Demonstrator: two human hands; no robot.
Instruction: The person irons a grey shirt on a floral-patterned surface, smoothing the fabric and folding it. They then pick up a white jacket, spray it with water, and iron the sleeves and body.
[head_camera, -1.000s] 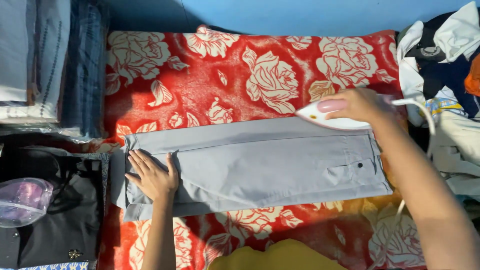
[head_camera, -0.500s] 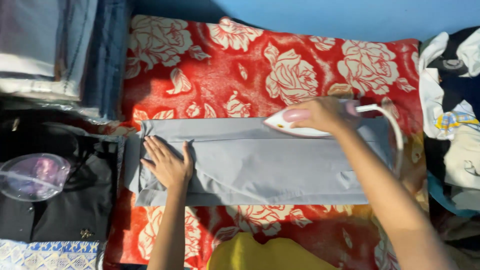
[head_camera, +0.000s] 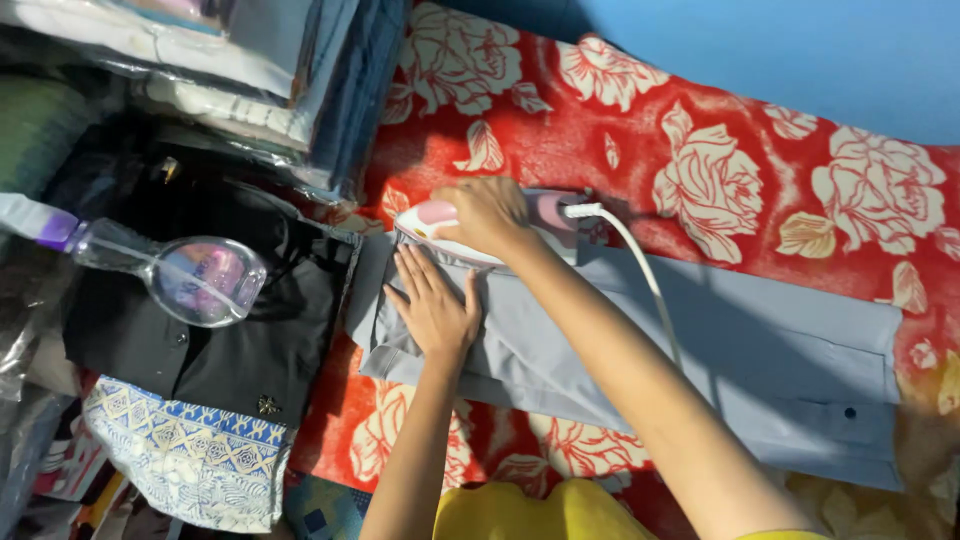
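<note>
At the far left a clear spray bottle (head_camera: 195, 278) with a purple cap lay on a folded black garment (head_camera: 250, 350), under a stack of folded clothes (head_camera: 250, 60). Beside them, the left hand (head_camera: 432, 305) lay flat with its fingers held close together, pressing the near end of the grey trousers (head_camera: 760, 370), which stretched rightward across the red flowered cloth (head_camera: 700, 170). Just above it the right hand (head_camera: 487, 215) was closed around the handle of the pink and white iron (head_camera: 470, 235), its cord (head_camera: 640, 270) trailing over the forearm. A second earlier the iron had stood at the far right end of the trousers; it had since travelled their whole length to the left end, so that pass looked about finished, though the soleplate's contact was hidden under the hand.
</note>
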